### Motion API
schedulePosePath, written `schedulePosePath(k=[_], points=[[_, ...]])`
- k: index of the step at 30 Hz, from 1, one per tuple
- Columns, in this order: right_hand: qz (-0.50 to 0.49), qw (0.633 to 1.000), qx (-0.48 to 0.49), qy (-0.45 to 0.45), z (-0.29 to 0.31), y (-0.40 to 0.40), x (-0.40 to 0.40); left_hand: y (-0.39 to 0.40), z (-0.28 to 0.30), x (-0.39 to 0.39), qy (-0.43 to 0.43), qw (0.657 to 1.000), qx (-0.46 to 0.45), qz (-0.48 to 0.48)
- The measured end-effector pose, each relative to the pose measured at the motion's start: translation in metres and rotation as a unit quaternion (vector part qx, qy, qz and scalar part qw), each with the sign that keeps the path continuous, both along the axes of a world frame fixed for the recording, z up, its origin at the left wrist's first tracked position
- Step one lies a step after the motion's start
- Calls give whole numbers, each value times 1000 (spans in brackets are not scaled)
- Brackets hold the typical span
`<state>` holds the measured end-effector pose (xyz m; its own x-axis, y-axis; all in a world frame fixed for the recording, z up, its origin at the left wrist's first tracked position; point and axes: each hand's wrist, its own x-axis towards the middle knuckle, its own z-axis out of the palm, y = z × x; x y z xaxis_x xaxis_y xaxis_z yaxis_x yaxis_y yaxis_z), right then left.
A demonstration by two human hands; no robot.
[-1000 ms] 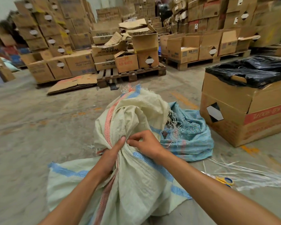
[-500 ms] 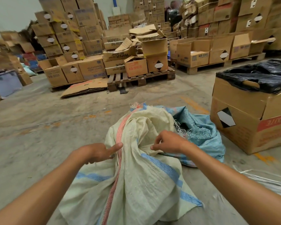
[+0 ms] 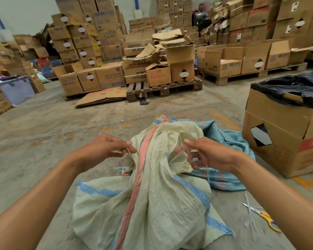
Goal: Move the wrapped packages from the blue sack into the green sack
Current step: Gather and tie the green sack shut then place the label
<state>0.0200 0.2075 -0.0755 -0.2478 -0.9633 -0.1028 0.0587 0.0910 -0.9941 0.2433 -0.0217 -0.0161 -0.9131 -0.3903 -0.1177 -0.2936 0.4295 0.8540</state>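
Green sack (image 3: pixel 152 204) bunched, blue sack (image 3: pixel 224 159) behind.

A warehouse is indicated by stacked cardboard cartons (image 3: pixel 90 51), wooden pallets (image 3: pixel 163 88) and a bare concrete floor (image 3: pixel 43 127).

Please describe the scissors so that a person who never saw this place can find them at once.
Start at the pale green sack bunched on the floor in front of the person. To its right, on the bare concrete beside loose white strings, lie the scissors. Their yellow handles set them apart; nothing else near them is yellow.
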Motion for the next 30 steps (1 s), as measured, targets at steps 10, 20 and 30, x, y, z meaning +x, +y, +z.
schedulePosePath(k=[10, 20, 30], points=[[-23, 980, -158, -119, -21, -24, 25, 2, -14, -11, 194, 959, 205, -16], [-18, 977, -190, 95, 14, -44, 53, 18, -26, -35, 219, 962, 144, 71], [-95, 953, -222, 183, 33, -68, 61, 28, -42, -48, 252, 945, 60, 200]])
